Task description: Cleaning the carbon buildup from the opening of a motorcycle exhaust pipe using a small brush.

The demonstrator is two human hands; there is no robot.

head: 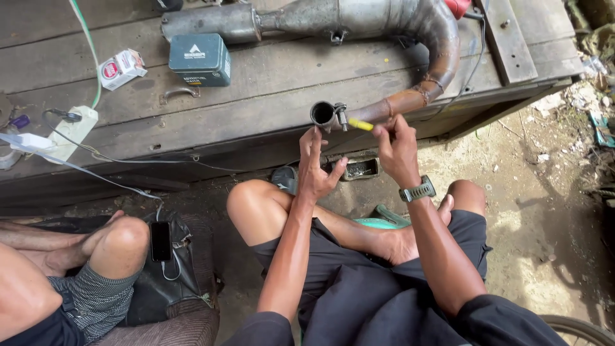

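Upper run of the exhaust pipe (359, 16) cut off by the top edge, along with a red part (458, 6) beside it. Tip of the yellow-handled tool (360, 124) hidden behind the clamp (340, 115) at the pipe mouth; grip end buried under the right hand (397, 148). Left hand (315, 168) seen from the back, fingertips out of sight against the pipe end. Contents of the small tray (360, 168) under the bench (256, 96) too dark to tell. Neighbour's knee (125, 240) in view, body cropped at left. Wheel rim (580, 332) clipped by the bottom corner. Phone (160, 241) screen dark, blank.
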